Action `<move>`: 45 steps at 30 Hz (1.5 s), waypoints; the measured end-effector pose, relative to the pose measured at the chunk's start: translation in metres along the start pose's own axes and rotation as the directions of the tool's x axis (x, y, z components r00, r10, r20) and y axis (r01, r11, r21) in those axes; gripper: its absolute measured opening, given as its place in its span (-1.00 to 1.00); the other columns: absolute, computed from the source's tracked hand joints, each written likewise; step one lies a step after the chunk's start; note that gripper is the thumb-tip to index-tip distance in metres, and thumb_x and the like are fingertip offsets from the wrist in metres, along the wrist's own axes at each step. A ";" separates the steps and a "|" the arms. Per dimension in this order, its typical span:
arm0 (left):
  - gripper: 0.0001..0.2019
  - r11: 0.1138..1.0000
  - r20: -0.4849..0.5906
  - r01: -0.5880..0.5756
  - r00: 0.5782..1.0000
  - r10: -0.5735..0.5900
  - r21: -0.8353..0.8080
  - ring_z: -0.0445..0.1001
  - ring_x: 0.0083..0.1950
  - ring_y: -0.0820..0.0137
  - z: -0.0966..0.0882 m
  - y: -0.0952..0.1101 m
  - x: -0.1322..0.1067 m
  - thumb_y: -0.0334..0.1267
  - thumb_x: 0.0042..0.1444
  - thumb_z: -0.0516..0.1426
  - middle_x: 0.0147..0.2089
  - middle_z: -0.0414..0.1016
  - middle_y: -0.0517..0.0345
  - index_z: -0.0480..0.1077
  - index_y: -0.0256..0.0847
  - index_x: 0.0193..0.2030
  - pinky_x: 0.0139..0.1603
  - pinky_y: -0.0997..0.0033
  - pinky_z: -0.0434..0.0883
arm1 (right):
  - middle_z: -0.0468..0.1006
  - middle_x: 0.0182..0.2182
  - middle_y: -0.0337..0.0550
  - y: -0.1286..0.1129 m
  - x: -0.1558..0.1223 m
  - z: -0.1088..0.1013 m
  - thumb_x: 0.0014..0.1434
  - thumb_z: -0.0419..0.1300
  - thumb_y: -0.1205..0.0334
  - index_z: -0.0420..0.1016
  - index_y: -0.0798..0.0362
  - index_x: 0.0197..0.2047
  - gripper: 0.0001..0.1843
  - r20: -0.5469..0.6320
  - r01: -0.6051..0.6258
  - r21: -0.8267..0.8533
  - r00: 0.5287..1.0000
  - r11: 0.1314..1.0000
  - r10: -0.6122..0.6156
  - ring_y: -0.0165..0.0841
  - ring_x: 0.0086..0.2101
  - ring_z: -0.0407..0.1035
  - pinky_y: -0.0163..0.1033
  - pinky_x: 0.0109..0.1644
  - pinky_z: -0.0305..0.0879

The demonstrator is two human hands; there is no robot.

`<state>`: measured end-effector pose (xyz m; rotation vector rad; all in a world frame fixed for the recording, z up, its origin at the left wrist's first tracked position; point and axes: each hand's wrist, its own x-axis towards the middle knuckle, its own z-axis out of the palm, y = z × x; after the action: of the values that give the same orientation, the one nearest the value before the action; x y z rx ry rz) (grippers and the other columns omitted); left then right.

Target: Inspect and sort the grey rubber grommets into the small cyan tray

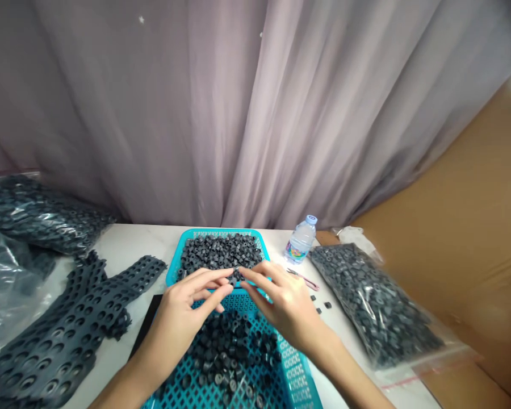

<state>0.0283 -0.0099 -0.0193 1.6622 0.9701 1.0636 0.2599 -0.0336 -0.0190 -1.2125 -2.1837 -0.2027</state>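
Observation:
My left hand (pixel 196 298) and my right hand (pixel 283 295) meet fingertip to fingertip above the place where two teal baskets adjoin. A small black rubber part (pixel 237 272) shows between the tips of both hands; its details are too small to make out. Behind the fingers, the far teal basket (pixel 175 267) is filled with small black rubber parts (pixel 221 250). Under my wrists stands the nearer teal basket (pixel 298 369), with a looser heap of round black rubber parts (pixel 225 346) on its lattice floor.
Perforated black rubber sheets (pixel 72 324) lie at left, beside plastic bags of black parts (pixel 46 216). To the right are a water bottle (pixel 301 241), pink-handled snips (pixel 304 279), several loose black pieces (pixel 327 305) and a filled clear bag (pixel 375 307). A curtain (pixel 221 113) hangs behind.

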 end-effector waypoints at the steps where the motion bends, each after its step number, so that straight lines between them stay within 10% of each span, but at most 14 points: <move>1: -0.73 0.999 0.013 0.008 1.000 -0.008 -0.042 0.62 -0.26 0.44 0.001 -0.003 0.002 -0.07 0.31 0.29 -0.02 0.58 0.20 0.63 0.00 0.10 -0.12 0.42 0.62 | 0.62 -0.07 -0.06 0.015 -0.008 0.002 0.53 0.13 0.12 0.53 -0.07 0.23 -0.69 0.025 -0.070 -0.038 0.997 0.997 0.071 -0.22 -0.11 0.53 -0.16 -0.08 0.45; 7: -0.81 0.973 0.090 0.043 0.996 -0.023 -0.225 0.64 -0.09 0.36 0.003 -0.011 0.008 -0.13 0.26 0.34 -0.03 0.61 0.15 0.68 -0.04 -0.02 0.04 0.39 0.59 | 0.60 -0.13 0.09 0.124 -0.083 0.018 0.51 0.05 -0.05 0.63 0.05 -0.02 -0.58 -0.063 -0.397 -0.142 0.918 0.907 0.392 -0.01 -0.09 0.54 0.01 -0.04 0.48; 13: -0.83 0.937 0.122 0.144 0.986 -0.110 -0.318 0.62 -0.11 0.37 0.007 -0.001 0.003 -0.15 0.23 0.37 -0.13 0.69 0.14 0.67 -0.09 -0.08 0.00 0.44 0.55 | 0.62 -0.11 0.09 0.166 -0.127 0.044 0.48 0.03 -0.10 0.61 0.06 0.04 -0.53 -0.070 -0.497 -0.128 0.868 0.858 0.492 -0.03 -0.07 0.52 0.01 0.06 0.45; 30: -0.71 0.842 0.193 0.281 0.958 -0.214 -0.460 0.53 -0.28 0.45 0.019 0.008 -0.006 -0.11 0.14 0.43 -0.28 0.66 0.17 0.67 -0.08 -0.02 -0.20 0.52 0.47 | 0.52 -0.19 0.04 0.155 -0.125 0.040 0.52 -0.09 0.19 0.49 0.03 -0.09 -0.67 -0.036 -0.526 -0.262 0.843 0.809 0.536 -0.10 -0.15 0.45 -0.10 -0.09 0.38; 37: -0.69 0.854 0.198 0.327 0.943 -0.267 -0.405 0.51 -0.29 0.44 0.028 0.003 -0.011 -0.04 0.10 0.45 -0.27 0.68 0.14 0.70 -0.09 -0.05 -0.18 0.48 0.47 | 0.50 0.01 0.09 0.129 -0.117 0.029 0.52 -0.02 -0.02 0.45 0.04 0.18 -0.60 -0.007 -0.538 -0.221 0.835 0.813 0.550 -0.05 -0.04 0.50 -0.09 -0.06 0.40; 45: -0.76 0.855 0.208 0.317 0.945 -0.250 -0.410 0.51 -0.31 0.47 0.035 0.001 -0.011 -0.12 0.11 0.45 -0.27 0.64 0.17 0.66 -0.12 -0.12 -0.21 0.51 0.46 | 0.65 -0.22 -0.01 0.149 -0.127 0.038 0.43 0.11 -0.05 0.64 0.03 -0.10 -0.62 0.069 -0.634 -0.121 0.762 0.764 0.643 -0.13 -0.24 0.57 -0.13 -0.17 0.37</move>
<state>0.0576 -0.0299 -0.0285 1.1638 0.7778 0.8653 0.4120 -0.0241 -0.1477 -1.9857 -1.7190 0.0587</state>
